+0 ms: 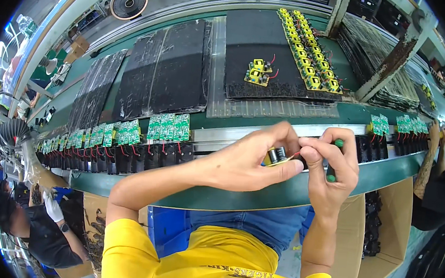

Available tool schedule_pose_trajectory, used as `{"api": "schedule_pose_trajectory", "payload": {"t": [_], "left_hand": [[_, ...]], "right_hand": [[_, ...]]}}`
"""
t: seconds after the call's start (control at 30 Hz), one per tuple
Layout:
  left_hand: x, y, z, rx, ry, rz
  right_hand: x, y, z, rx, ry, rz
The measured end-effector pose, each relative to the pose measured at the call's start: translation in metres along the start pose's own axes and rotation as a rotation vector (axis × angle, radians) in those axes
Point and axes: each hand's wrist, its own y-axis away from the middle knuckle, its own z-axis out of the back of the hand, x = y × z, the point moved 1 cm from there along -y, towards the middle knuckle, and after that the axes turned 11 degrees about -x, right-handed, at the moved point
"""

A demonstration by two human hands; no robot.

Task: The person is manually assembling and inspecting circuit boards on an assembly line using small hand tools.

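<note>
In front of my body, above the bench edge, my left hand [249, 162] is closed around a small circuit board [278, 155] with dark cylindrical parts and a bit of yellow. A thin red wire [295, 155] runs from the board toward the pinched thumb and finger of my right hand [335, 171]. Two green grips stick out between the right fingers, belonging to a green-handled tool [338, 143] that looks like pliers; its jaws are hidden. Behind my hands, green circuit boards [168, 128] stand in a row, wired in red to black housings [166, 157].
Two yellow-topped boards [258, 73] lie on a black foam sheet [251, 37], with longer rows of them [305, 54] beside. A rusty post [390, 68] rises at right. Below the green bench stands a cardboard box [388, 225] of black parts. Co-workers sit at both sides.
</note>
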Motion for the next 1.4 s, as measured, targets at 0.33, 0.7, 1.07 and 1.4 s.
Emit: {"api": "schedule_pose_trajectory", "payload": {"t": [0.33, 0.7, 1.07, 1.4], "left_hand": [[-0.011, 0.001, 0.005, -0.096, 0.528, 0.349], [0.039, -0.015, 0.014, -0.109, -0.382, 0.155], [0.05, -0.015, 0.011, -0.147, -0.481, 0.115], [0.053, -0.014, 0.008, -0.153, -0.546, 0.066]], "right_hand": [[-0.009, 0.017, 0.001, -0.086, -0.222, -0.259], [-0.035, 0.051, 0.005, 0.074, 0.746, 0.127], [-0.04, 0.056, 0.0, 0.063, 0.777, 0.156], [-0.042, 0.057, 0.0, 0.054, 0.754, 0.138]]}}
